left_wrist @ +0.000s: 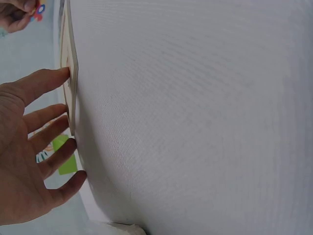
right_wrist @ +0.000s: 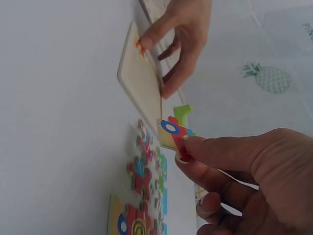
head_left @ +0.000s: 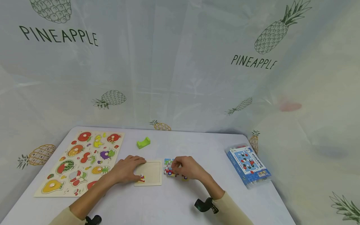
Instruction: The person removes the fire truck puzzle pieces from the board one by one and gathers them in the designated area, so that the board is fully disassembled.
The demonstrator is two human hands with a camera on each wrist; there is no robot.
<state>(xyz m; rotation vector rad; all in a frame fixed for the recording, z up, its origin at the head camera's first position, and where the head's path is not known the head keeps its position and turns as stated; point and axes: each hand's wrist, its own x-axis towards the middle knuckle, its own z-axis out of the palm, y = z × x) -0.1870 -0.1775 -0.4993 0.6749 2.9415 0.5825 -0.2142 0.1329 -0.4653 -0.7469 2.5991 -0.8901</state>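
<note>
Puzzle piece [right_wrist: 175,133], red with a blue ring, is pinched between the thumb and fingers [right_wrist: 215,152] of the right hand [head_left: 187,168]. It is held just above the table [head_left: 180,200], directly over the loose puzzle pieces [right_wrist: 144,196] lying there, and just beside the right edge of the puzzle tray [head_left: 149,172]. The piece projects beyond the fingertips toward the tray; whether it touches the tray edge cannot be told.

Left hand [head_left: 126,169] rests on the left part of the tray, fingers straight and slightly spread, fingertips pressing on the tray surface. A small red-and-white piece [head_left: 142,178] sits in the tray's near left corner, at the thumb.

A green block [head_left: 143,142] stands behind the tray, well apart. A fruit peg board [head_left: 81,162] lies at the left of the table. A blue box [head_left: 248,165] lies at the right, near the table edge.
</note>
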